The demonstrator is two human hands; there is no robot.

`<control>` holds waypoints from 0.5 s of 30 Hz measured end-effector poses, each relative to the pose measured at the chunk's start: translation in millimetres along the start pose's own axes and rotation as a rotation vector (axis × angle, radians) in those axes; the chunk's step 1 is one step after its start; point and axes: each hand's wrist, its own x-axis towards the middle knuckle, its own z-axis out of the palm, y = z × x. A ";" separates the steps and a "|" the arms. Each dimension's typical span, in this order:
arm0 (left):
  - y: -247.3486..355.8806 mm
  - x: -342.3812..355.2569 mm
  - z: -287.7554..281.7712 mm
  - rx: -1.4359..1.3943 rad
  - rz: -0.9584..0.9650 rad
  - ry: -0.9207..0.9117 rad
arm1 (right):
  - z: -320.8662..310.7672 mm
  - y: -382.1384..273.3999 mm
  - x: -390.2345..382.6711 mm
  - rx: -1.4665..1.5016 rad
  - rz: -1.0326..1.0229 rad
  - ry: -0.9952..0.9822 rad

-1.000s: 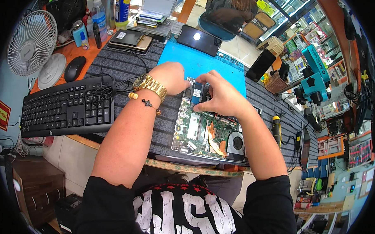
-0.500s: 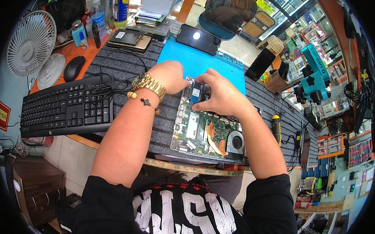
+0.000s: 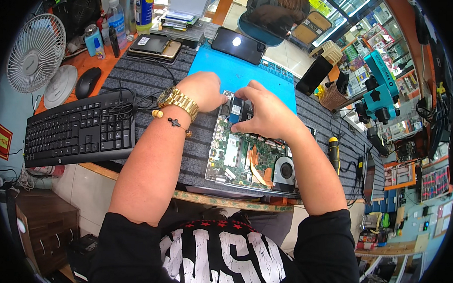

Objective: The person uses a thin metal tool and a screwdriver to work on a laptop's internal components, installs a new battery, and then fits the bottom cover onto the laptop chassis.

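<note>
An opened laptop base (image 3: 253, 167) shows a green circuit board, copper heat pipe and round fan (image 3: 285, 171). My right hand (image 3: 267, 113) reaches over its upper left part, with thumb and fingertips gripping the ends of a narrow blue-and-black module (image 3: 235, 112) that bears a white label. My left hand (image 3: 202, 93) is curled at the laptop's top-left corner, thumb tip at the edge; what its fingers hold is hidden. The base rests on a ribbed grey mat (image 3: 190, 172), partly over a blue mat (image 3: 224, 71).
Left are a keyboard (image 3: 79, 129), mouse (image 3: 88, 82) and desk fan (image 3: 36, 52). A dark phone (image 3: 237, 45) lies beyond the laptop. Right stand an upright phone (image 3: 313, 75), teal microscope (image 3: 375, 94) and yellow-black screwdriver (image 3: 334, 155). Another person (image 3: 273, 16) sits beyond the desk.
The whole view has shifted very slightly, hands and desk items appearing a few pixels higher. Both hands keep their grip and place on the laptop.
</note>
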 end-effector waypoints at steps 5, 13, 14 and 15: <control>0.4 -1.8 -1.2 0.004 0.007 0.001 | -3.3 -4.6 0.9 -0.015 0.005 -0.035; -0.1 -2.7 -2.3 -0.004 -0.004 -0.001 | -2.2 -3.8 0.7 -0.010 0.010 -0.019; -0.5 -2.4 -1.7 -0.003 -0.004 0.002 | -2.3 -3.8 1.0 -0.008 0.016 -0.022; -1.0 -2.1 -1.2 -0.003 -0.004 0.005 | -2.0 -3.0 1.3 -0.007 0.015 -0.022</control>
